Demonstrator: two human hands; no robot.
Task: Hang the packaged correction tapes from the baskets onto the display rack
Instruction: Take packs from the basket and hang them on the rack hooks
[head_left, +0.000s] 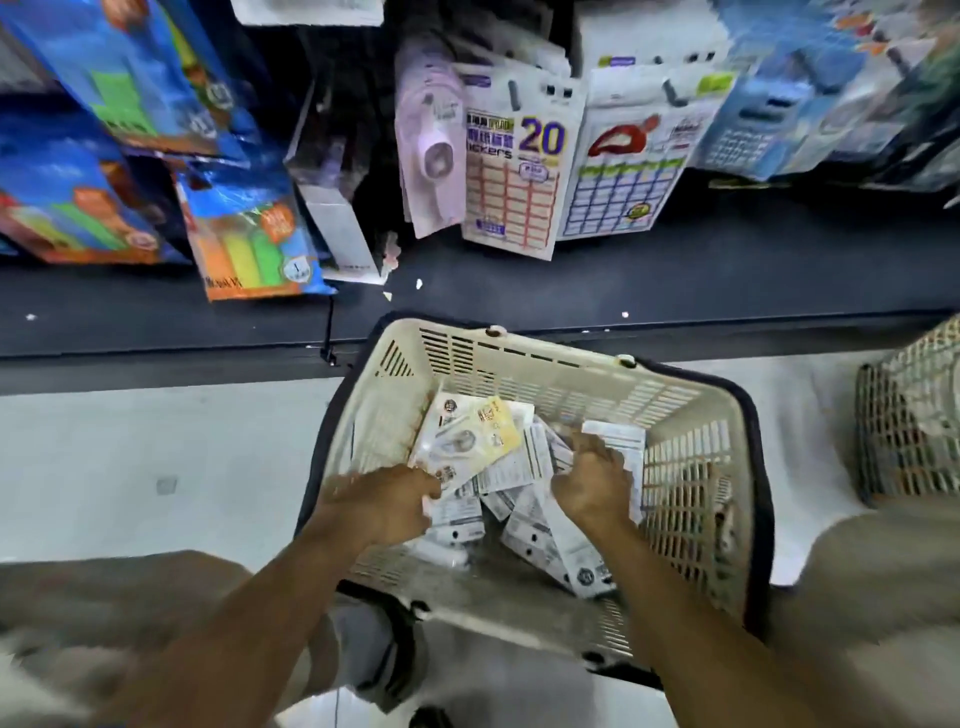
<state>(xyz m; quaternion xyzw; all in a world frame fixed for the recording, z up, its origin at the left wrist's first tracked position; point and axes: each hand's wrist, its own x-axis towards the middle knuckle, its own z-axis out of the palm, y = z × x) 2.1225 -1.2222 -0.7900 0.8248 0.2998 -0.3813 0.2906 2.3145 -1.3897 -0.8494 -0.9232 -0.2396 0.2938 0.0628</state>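
Note:
A cream plastic basket (524, 364) with dark handles sits on the floor in front of me, holding several packaged correction tapes (530, 525), mostly white card backs. My left hand (387, 501) is inside the basket, fingers closed on a small stack of packs topped by a yellow pack (467, 439). On the right side of the pile, my right hand (592, 478) pinches a white pack (618, 441). The display rack (519, 171) rises behind the basket, hung with pink tape packs and sticker sheets.
A second cream basket (914, 415) stands at the right edge. A dark shelf base (156, 317) runs across below the hanging goods. Colourful blue and orange packages (249, 228) lean at the left. My knees flank the basket on the white floor.

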